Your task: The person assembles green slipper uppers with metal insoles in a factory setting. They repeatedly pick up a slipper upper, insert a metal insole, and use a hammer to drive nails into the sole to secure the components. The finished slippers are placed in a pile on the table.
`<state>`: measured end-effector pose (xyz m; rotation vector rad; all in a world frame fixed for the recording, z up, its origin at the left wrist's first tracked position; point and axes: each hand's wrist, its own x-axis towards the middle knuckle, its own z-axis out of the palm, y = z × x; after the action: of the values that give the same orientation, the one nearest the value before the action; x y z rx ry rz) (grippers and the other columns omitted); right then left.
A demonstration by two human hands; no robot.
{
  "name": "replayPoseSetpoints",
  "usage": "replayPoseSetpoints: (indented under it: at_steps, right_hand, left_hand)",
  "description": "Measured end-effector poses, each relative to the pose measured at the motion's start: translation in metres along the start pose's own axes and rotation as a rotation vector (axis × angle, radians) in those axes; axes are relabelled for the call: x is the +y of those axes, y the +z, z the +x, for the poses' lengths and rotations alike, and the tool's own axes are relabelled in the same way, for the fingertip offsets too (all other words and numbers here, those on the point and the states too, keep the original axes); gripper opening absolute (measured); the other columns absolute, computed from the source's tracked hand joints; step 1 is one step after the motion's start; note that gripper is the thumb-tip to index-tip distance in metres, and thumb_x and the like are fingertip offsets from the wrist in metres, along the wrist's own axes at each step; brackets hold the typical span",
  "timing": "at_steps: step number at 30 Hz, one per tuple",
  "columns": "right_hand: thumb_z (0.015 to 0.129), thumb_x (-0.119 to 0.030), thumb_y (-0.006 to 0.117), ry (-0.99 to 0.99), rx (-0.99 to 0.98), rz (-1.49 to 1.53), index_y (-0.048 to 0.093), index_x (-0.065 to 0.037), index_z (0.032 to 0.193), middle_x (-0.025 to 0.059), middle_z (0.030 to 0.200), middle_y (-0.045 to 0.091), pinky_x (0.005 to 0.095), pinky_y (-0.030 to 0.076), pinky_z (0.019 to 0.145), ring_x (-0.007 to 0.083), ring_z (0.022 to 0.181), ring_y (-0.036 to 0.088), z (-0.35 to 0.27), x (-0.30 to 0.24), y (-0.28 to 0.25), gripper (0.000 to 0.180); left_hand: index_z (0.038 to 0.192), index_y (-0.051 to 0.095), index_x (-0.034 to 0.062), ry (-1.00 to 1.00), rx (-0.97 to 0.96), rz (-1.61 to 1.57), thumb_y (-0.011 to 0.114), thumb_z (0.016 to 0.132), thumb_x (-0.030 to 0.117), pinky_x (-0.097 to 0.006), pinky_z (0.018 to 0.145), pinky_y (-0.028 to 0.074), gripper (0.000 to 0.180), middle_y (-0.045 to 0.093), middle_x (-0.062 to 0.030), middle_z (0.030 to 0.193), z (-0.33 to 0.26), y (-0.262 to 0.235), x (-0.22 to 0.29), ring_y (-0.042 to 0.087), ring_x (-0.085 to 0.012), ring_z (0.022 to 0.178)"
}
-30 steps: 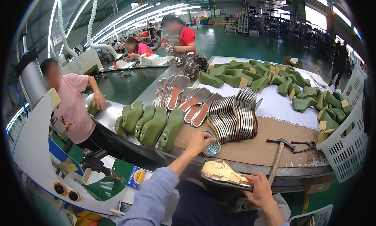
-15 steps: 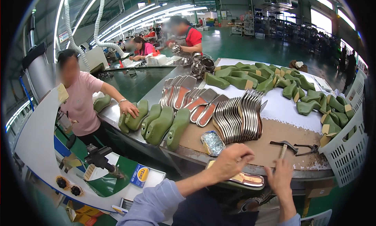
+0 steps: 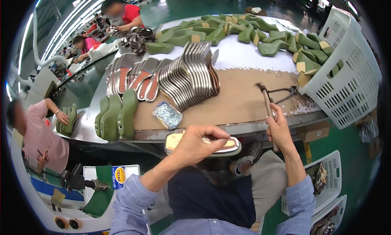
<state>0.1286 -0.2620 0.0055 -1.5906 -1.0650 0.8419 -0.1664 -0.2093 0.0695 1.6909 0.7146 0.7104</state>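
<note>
My right hand (image 3: pixel 279 127) is wrapped round the wooden handle of a hammer (image 3: pixel 266 101), whose dark head is up over the brown board. Just beyond the hammer lies a pair of dark pincers (image 3: pixel 287 89). Thumb and fingertips of my left hand (image 3: pixel 194 144) are pinched together above an upturned green shoe last (image 3: pixel 233 152). Whatever the pinch holds is too small to make out. A brown insole (image 3: pixel 233 144) with a white rim and a yellowish end covers the last; my left hand partly hides it. Past that hand sits a small box of shiny tacks (image 3: pixel 167 115).
Stacked metal-edged insoles (image 3: pixel 189 78) stand on the bench, with green lasts (image 3: pixel 129 115) to their left. More lasts (image 3: pixel 273 48) cover the far white sheet, beside a white basket (image 3: pixel 346 72). A co-worker's hand (image 3: pixel 62 117) touches lasts at the left. Crates (image 3: pixel 332 174) stand low right.
The view has tilted down and turned right. My right hand, empty before, has taken hold of the hammer and raised it off the board. My left hand stays over the last, still pinched.
</note>
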Motion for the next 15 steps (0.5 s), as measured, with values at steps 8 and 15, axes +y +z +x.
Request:
replayPoseSetpoints:
  at_steps: [8, 15]
  right_hand:
    - [0.103, -0.012, 0.044, 0.091, 0.022, 0.033, 0.028, -0.009, 0.153, 0.0042, 0.085, 0.055, 0.0243, 0.041, 0.041, 0.0063, 0.051, 0.046, -0.043, -0.004, 0.002, 0.053]
    - [0.102, -0.011, 0.046, 0.018, 0.058, -0.026, 0.031, -0.007, 0.151, 0.0063, 0.080, 0.056, 0.0300, 0.045, 0.058, 0.0114, 0.061, 0.051, -0.044, 0.013, 0.007, 0.051]
  left_hand:
    - [0.100, 0.078, 0.0053, 0.242, 0.020, 0.481, 0.072, 0.088, 0.006, -0.036, 0.077, 0.054, 0.013, 0.075, -0.0123, 0.091, 0.008, 0.013, 0.000, 0.070, -0.0273, 0.085]
    - [0.106, 0.072, 0.0033, 0.042, 0.022, 0.402, 0.070, 0.093, 0.010, -0.034, 0.083, 0.053, 0.015, 0.075, -0.0097, 0.092, 0.013, 0.015, -0.013, 0.070, -0.0221, 0.088]
